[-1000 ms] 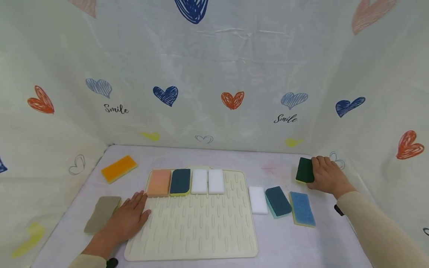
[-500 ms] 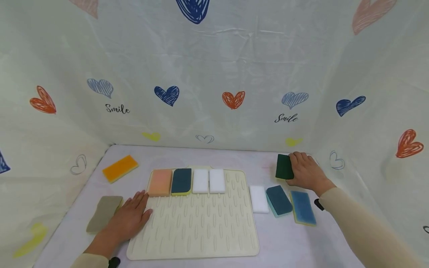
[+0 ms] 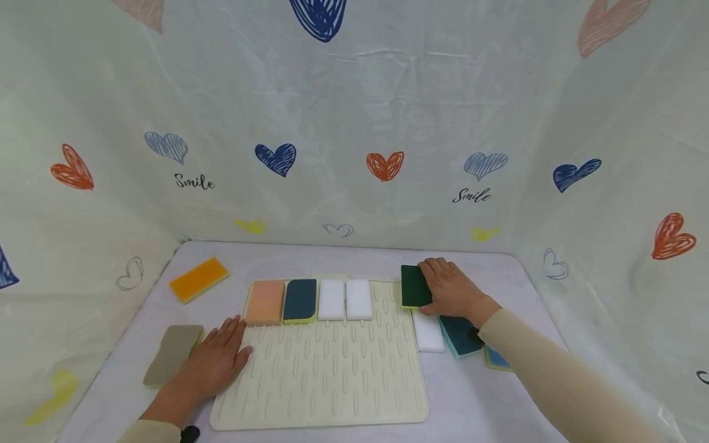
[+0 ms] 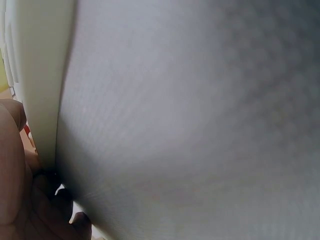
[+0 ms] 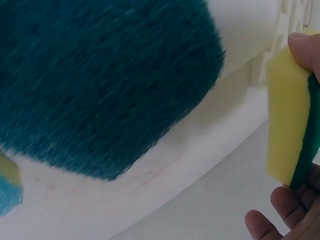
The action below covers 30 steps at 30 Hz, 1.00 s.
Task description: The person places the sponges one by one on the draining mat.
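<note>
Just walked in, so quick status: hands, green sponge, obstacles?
Right hand holding green sponge by far right corner of mat. Left hand at its left edge. No obstruction seen.

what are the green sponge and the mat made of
Green sponge: probably matte foam with a scouring-fibre face, as the yellow block and thin green layer suggest.
Mat: perhaps silicone or soft plastic, dull cream, judging by its moulded ribs and rounded corners.

White table [image 3: 310,258]: bears ribbed cream mat [image 3: 332,375], right of the left fingers [image 3: 228,330]
Grey sponge [image 3: 172,355]: just left of them
Orange sponge [image 3: 198,279]: beyond them
White sponge [image 3: 428,334], teal sponge [image 3: 456,336], blue sponge [image 3: 496,360]: nearer the camera than right fingers [image 3: 435,269]
</note>
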Tool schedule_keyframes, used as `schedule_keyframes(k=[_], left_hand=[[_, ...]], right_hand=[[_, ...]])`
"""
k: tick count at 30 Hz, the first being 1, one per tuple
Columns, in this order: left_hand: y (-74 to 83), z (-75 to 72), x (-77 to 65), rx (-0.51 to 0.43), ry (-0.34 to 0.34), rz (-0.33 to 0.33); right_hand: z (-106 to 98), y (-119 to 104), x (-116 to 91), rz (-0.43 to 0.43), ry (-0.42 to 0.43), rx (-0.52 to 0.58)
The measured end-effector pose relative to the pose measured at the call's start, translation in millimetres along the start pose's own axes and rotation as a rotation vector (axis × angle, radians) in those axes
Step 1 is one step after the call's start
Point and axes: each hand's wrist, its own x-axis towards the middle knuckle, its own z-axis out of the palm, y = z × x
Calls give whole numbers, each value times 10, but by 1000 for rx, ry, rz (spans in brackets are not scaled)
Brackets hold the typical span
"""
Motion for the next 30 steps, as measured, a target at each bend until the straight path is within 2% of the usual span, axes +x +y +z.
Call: schedule_keyframes(k=[6,13,21,30], left_hand=[[9,-16,12,5,-8,-8],[13,-10,-8,-6,-5,-8],[15,-15,10,0,-18,-17],[21,-34,-2,-8,-22,-13]], right_hand=[[53,-234,184,-25,-62,25],[104,-376,318,-24,-139,56],[157,-409,360,-20,-187,96],[202,-418,346,-19,-187,96]])
